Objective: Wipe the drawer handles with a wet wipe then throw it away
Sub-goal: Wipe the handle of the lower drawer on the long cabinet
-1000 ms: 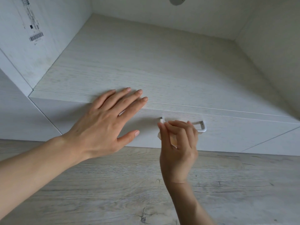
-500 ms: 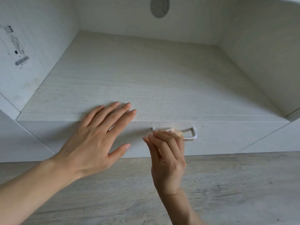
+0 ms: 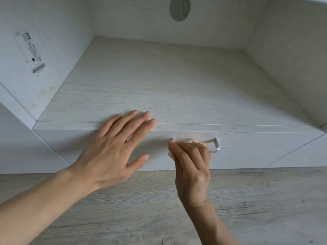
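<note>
The left arm is stretched in from the lower left, and the left hand (image 3: 113,151) is laid flat across the top edge of the drawer front (image 3: 256,151), fingers straight and slightly fanned, thumb splayed down over the panel. The right forearm is brought up from below, wrist bent back, with the right hand (image 3: 192,167) set at the drawer handle (image 3: 216,145). Pale, matt wood-grain laminate is seen on the drawer and the shelf top (image 3: 168,85); the handle is a slim white squared bar, and grey wood-effect planks make up the floor (image 3: 265,200). A barcode label (image 3: 33,53) is stuck on the left wall, and a round grey cap (image 3: 180,8) is set in the back panel. The right fingers are curled over the handle's left part, the wet wipe (image 3: 170,154) pinched beneath them, only a white corner showing. The hands are kept apart.
</note>
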